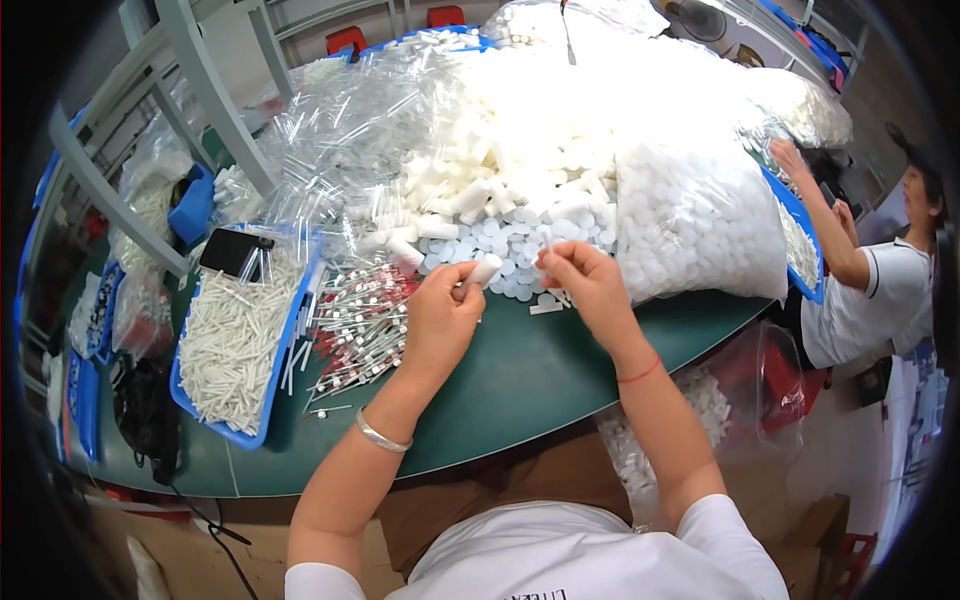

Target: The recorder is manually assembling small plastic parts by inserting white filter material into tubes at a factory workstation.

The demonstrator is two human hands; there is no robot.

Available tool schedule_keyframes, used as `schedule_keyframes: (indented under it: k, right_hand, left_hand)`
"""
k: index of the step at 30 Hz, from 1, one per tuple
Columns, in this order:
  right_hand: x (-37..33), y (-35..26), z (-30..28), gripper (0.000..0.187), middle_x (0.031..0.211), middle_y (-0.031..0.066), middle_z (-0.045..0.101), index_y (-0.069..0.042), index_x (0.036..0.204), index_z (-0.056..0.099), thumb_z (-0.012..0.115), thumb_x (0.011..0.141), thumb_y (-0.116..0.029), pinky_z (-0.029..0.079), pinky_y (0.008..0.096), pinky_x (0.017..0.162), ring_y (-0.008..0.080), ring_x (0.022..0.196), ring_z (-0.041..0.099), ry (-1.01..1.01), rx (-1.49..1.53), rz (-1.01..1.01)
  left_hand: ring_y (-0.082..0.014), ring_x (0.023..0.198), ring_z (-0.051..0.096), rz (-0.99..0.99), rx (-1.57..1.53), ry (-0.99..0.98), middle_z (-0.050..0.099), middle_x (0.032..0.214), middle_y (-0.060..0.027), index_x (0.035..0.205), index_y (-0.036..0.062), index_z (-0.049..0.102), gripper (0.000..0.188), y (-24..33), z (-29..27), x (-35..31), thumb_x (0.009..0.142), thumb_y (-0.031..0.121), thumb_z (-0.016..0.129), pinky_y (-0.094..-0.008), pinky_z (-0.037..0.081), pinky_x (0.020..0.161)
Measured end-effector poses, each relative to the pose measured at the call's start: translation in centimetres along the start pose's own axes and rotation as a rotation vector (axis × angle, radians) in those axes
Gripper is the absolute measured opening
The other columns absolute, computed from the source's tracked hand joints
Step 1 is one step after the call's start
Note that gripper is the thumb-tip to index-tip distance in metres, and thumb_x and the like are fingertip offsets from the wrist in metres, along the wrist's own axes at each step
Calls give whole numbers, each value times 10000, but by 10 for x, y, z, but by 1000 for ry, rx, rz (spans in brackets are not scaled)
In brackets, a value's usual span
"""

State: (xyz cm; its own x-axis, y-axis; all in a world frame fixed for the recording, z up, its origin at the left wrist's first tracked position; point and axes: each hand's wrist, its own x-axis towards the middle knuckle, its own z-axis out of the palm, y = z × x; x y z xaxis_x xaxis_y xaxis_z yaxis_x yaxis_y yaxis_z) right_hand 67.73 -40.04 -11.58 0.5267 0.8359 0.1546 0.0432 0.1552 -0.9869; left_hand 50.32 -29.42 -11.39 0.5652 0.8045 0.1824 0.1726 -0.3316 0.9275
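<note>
My left hand (443,318) is closed around a short white foam-like cylinder (484,271), its end pointing up and to the right. A little to the right, my right hand (588,285) pinches with thumb and forefinger; whatever sits between those fingertips is too small and pale to name. Between and behind the hands lies a heap of translucent round discs (490,243). Beyond it rises a pile of white cylinders (475,195). Left of my left hand, thin rods with red and white ends (365,325) are scattered on the green table (500,385).
A blue tray (262,425) of thin white sticks stands at left, a black phone (236,252) on its far end. A bulging clear bag of discs (700,225) sits at right. Clear tubes (345,130) pile up behind. Another person (870,270) works at far right.
</note>
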Motion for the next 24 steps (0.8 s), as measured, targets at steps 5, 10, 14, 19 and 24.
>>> schedule_keyframes:
  k: [5,10,14,19,24]
  right_hand:
    - [3,0,-12,178,908,39,669,8,1003,654,620,934,-152,481,220,686,84,735,597,45,172,3]
    - [-16,-5,0,145,919,42,666,25,1014,660,641,909,-73,494,225,680,82,728,587,-70,15,-193]
    - [-19,1,10,176,936,79,648,12,1018,672,687,847,-24,491,239,667,116,753,599,-124,-336,-492]
    - [-21,5,16,144,935,82,649,12,963,665,703,824,6,499,252,654,124,735,597,-98,-315,-490]
    - [-25,-5,12,142,934,88,653,4,954,670,706,817,13,495,252,675,137,771,606,-74,-381,-539]
  left_hand:
    - [-69,727,563,-174,-287,-246,622,984,-75,1337,-6,475,409,8,2,-14,947,93,551,-217,487,639]
    - [-74,739,550,-311,-594,-360,623,983,-68,1360,-29,456,428,14,6,-23,956,100,515,-223,484,664]
    - [-75,734,545,-469,-803,-474,624,981,-42,1360,-14,476,436,15,0,-21,953,131,537,-213,475,674]
    - [-63,792,576,-185,-454,-299,637,996,-57,1339,-25,488,473,5,12,-30,905,80,645,-209,485,684]
    - [-69,672,590,2,-124,-167,660,921,-56,1266,1,550,349,2,15,-33,930,74,611,-219,508,601]
